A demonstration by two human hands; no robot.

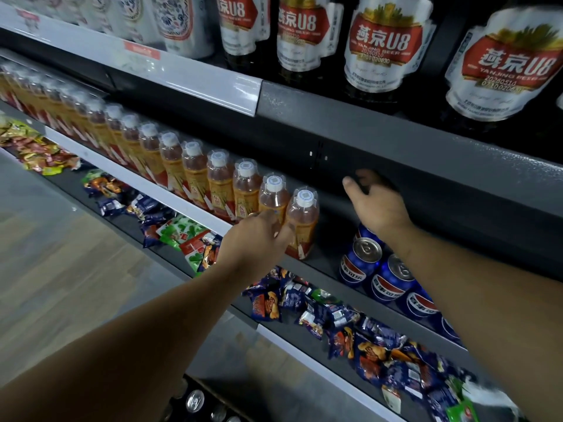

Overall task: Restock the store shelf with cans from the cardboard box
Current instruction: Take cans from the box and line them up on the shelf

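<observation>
Three blue cola cans [361, 260] stand in a row on the dark middle shelf [307, 266], with a further can partly hidden under my right wrist. My right hand [376, 205] reaches over them into the shadow below the upper shelf. Its thumb is spread and its fingers curve into the dark, so whether it holds anything is hidden. My left hand [259, 236] grips the lower part of an orange tea bottle [272, 197] at the near end of a long bottle row. At the bottom, silver can tops [195, 400] show in the cardboard box [222, 397].
Beer bottles [382, 47] line the top shelf, whose front edge overhangs my right hand. Loose snack packets [341, 318] fill the lower shelf below the cans. Between the last tea bottle [303, 220] and the cans is a gap. Wooden floor [61, 269] lies to the left.
</observation>
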